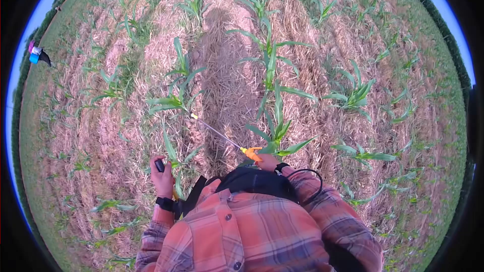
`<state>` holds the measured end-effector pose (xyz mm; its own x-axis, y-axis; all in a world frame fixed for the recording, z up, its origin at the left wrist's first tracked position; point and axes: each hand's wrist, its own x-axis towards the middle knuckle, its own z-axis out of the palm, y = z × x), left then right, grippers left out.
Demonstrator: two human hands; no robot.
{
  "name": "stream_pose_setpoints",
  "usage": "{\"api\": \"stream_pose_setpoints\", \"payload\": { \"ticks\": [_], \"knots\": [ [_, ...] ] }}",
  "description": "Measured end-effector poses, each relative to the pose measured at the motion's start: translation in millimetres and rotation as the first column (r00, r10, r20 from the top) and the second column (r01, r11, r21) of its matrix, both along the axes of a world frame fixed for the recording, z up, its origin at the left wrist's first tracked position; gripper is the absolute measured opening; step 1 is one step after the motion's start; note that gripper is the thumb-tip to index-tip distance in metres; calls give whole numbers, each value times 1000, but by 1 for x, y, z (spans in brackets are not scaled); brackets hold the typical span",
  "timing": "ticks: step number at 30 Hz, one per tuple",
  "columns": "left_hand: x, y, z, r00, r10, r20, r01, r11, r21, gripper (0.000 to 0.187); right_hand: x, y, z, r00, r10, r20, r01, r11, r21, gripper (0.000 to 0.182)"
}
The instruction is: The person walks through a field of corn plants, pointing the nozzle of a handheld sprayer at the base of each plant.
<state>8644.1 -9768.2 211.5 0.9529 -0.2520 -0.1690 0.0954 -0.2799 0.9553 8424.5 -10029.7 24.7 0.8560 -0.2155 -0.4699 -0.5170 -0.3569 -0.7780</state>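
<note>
Left hand (163,181) closed round black grip (160,165); right hand (268,161) clasps orange sprayer handle (252,154). Leafy plants (278,133) beside both, straw (227,90) underneath; person (37,53) far left.

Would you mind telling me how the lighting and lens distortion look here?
Head view: strong fisheye distortion bows the hedge line, corners black; sunlit straw, with a long shadow between plants; distant person too small for detail.
</note>
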Motion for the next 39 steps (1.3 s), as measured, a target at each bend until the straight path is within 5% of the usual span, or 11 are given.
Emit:
{"api": "stream_pose_setpoints", "payload": {
  "ticks": [6,9,10,13,14,18,27,29,35,39],
  "knots": [
    [17,-21,1,1000,9,-17,-9,1000,24,21,1,-42,-12,956,-285,-72,257,928,-269,23],
    [30,-34,-3,1000,-6,-17,7,1000,29,22,5,-71,-20,874,-464,-143,431,877,-211,22],
    [36,-38,-4,1000,-19,-23,19,1000,14,22,6,-78,-20,885,-461,-72,405,835,-372,23],
    [59,-59,-10,999,-43,-12,43,999,19,22,11,-106,-29,771,-619,-146,557,768,-317,23],
    [70,-63,-18,999,-40,-35,40,999,-15,22,16,-113,-34,765,-633,-118,520,715,-468,24],
    [107,-81,-17,999,-18,-46,17,1000,-23,22,36,-139,-31,735,-676,-43,566,648,-510,30],
    [188,-100,-18,997,49,-67,-48,999,24,22,126,-143,-29,769,-604,-209,440,738,-512,31],
    [203,-104,-24,997,47,-68,-46,999,12,22,149,-134,-21,894,-432,-117,328,811,-483,28],
    [231,-120,-21,992,64,-107,-65,998,-4,21,209,-142,-7,970,-136,-202,118,988,-96,22],
    [243,-132,-14,991,83,-108,-86,996,-20,21,242,-161,2,985,34,-171,-47,997,-68,21]
  ]
}}
